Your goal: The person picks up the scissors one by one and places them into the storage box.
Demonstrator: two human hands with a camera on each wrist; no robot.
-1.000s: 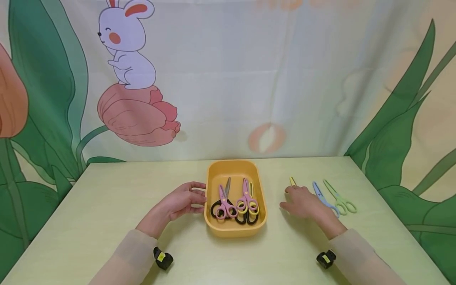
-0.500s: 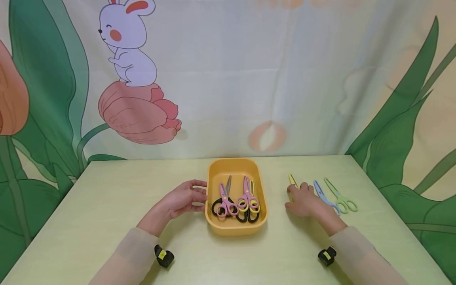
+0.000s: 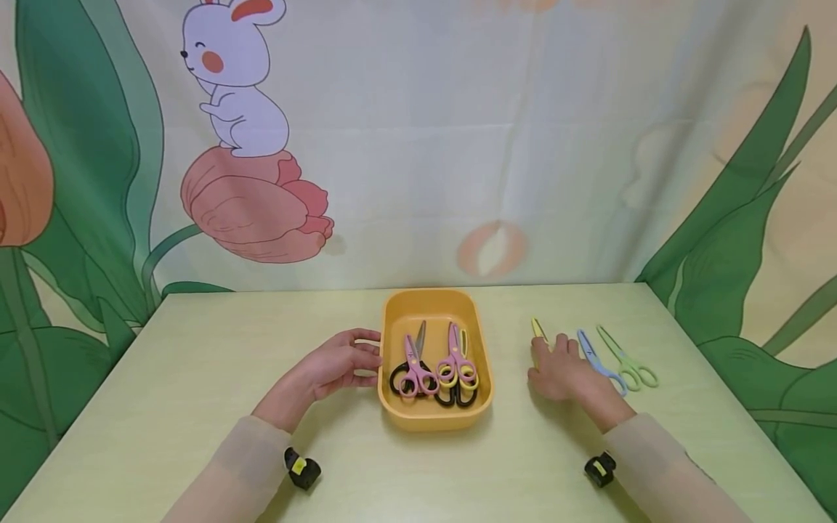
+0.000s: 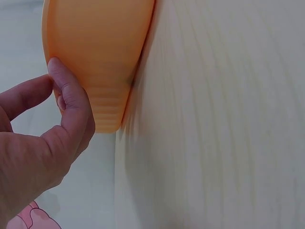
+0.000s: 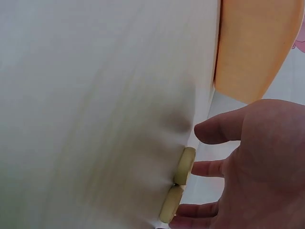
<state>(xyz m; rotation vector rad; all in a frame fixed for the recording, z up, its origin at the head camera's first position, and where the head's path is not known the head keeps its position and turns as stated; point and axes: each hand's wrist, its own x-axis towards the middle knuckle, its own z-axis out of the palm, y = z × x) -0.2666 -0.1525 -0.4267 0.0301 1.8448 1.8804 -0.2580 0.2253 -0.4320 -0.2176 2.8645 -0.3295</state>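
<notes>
First, head view: yellow scissors (image 3: 538,328) lay right of centre beneath the loosely spread right hand (image 3: 564,369). Left wrist view: the left hand (image 4: 45,148), fingers relaxed, touched the tray (image 4: 102,43), upper left. Right wrist view: the lower-centre handles (image 5: 185,166) seemed light, stiff and best pinched there.

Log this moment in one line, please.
left hand: touching orange tray | right hand: touching yellow scissors | blue scissors, green scissors: on table

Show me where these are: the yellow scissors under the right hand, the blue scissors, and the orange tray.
Yellow scissors (image 3: 538,330): head view, on the visible blade end.
Blue scissors (image 3: 591,354): head view, on the blades.
Orange tray (image 4: 97,43): left wrist view, on the outer wall.
</notes>
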